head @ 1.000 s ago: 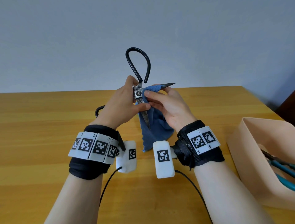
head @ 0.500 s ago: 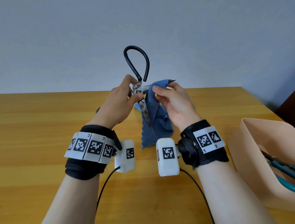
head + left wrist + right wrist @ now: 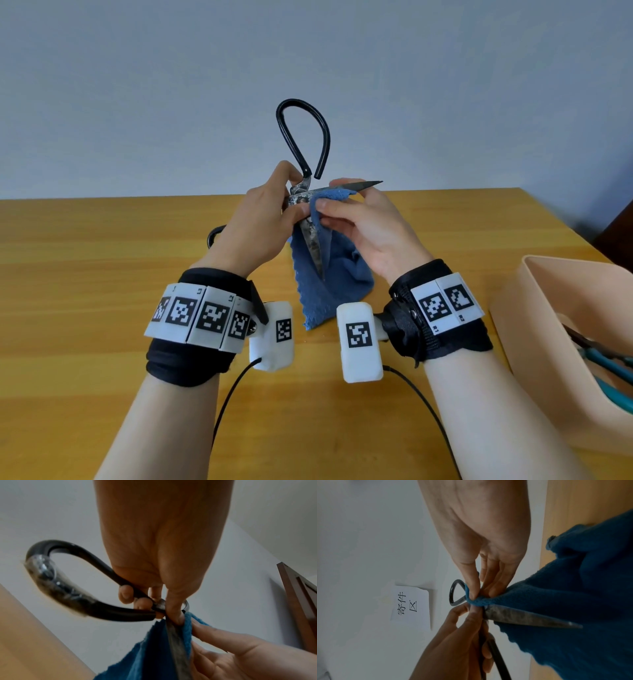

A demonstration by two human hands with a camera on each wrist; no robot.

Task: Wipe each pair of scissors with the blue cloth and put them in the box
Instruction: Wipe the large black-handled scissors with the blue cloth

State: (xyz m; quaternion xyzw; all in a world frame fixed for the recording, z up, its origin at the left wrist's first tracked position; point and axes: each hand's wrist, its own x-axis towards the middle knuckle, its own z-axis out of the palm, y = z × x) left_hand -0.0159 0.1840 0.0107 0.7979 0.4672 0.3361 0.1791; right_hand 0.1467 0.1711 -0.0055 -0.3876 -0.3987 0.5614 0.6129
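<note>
Head view first: my left hand (image 3: 260, 222) pinches the scissors (image 3: 310, 236) at their pivot, above the middle of the table (image 3: 85, 274), which is smooth, yellow-brown wood. The pair is spread wide open. One tapered steel blade, mottled grey and dull, points down toward me; the other runs right, its sharp tip past my right hand (image 3: 370, 226). The handles are big teardrop loops of glossy black tube; one stands upright, and the left wrist view shows crinkled clear wrap around part of the other. My right hand pinches the blue cloth (image 3: 325, 284), a nubbly, fleecy square with a scalloped edge, folded over the right-pointing blade near the pivot; the rest hangs down behind the lower blade. At the table's right edge stands the box (image 3: 534, 335), matte peach plastic with rounded corners, teal-handled scissors (image 3: 609, 366) inside. Right wrist view catches a white paper sign (image 3: 411, 608) printed 寄件区. Wristband tags read R1 and R2.
</note>
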